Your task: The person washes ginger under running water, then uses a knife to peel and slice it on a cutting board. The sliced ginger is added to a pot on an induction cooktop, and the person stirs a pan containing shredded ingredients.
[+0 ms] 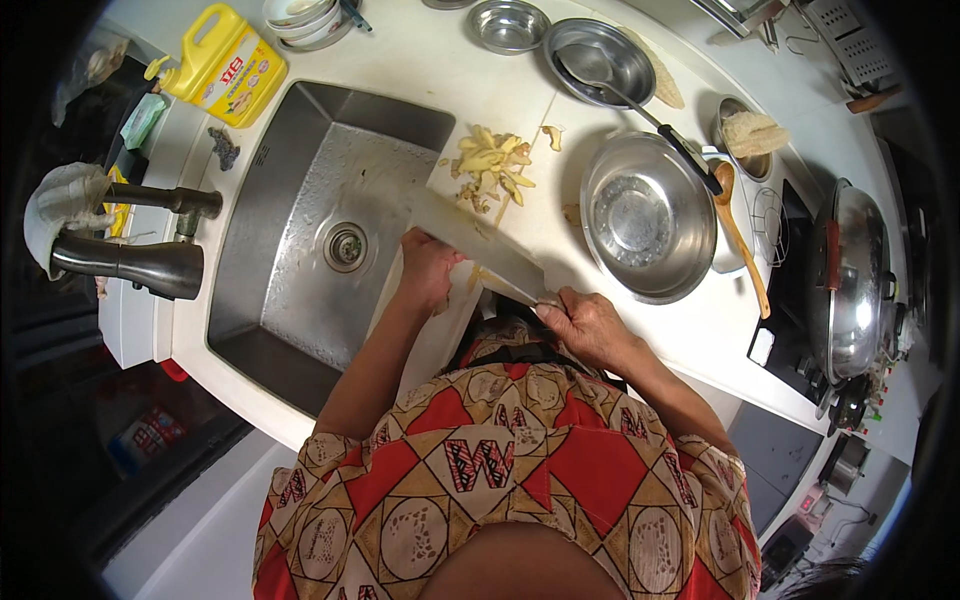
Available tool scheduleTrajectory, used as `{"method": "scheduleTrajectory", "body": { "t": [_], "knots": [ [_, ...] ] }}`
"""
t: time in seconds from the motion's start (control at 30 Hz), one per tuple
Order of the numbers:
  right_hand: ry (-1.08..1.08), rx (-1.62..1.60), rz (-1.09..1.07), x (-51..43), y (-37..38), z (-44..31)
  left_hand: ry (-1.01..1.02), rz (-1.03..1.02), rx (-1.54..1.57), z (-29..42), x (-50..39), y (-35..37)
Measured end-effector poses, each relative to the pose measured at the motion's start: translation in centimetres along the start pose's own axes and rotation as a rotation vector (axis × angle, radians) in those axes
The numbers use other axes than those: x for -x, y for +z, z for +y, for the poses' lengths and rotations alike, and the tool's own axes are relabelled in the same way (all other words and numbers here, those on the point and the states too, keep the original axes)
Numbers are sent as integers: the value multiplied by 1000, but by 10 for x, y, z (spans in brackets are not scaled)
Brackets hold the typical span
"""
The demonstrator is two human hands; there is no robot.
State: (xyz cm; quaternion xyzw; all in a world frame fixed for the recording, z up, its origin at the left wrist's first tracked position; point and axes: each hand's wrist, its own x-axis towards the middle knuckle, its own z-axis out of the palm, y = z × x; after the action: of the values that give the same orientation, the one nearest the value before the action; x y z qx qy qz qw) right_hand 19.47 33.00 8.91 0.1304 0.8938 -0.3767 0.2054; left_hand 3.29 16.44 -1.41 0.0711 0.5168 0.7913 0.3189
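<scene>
My right hand [589, 322] grips the handle of a broad-bladed kitchen cleaver [480, 244], whose blade reaches up and left between my hands. My left hand [431, 270] is curled beside the blade's lower edge, near the sink's right side; what its fingers hold, if anything, is hidden. Beyond the blade, a heap of pale yellow peeled pieces, apparently ginger [491, 161], lies on the white countertop. One small piece [552, 138] lies apart to its right. A large stainless steel bowl [637, 217] stands right of the blade, with no food visible inside.
A steel sink [300, 300] with a dark faucet [127, 262] is at left, a yellow detergent jug [232, 71] behind it. Stacked bowls [304, 30] stand at the back. A steel basin [559, 41] holds a ladle [637, 105]; a wooden spoon [739, 232] and a lidded wok [855, 285] are at right.
</scene>
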Motion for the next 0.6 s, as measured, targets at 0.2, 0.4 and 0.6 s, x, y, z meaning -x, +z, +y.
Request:
{"method": "scheduleTrajectory", "body": {
  "t": [0.2, 0.4, 0.6],
  "knots": [
    [43, 57, -63, 9, -1, -2, -44, 254, 188, -5, -2, 8],
    [34, 48, -70, 5, 4, 4, -69, 273, 240, -1, 0, 7],
    [-21, 32, -21, -11, 6, 2, -8, 265, -52, 15, 11, 20]
  ]
}}
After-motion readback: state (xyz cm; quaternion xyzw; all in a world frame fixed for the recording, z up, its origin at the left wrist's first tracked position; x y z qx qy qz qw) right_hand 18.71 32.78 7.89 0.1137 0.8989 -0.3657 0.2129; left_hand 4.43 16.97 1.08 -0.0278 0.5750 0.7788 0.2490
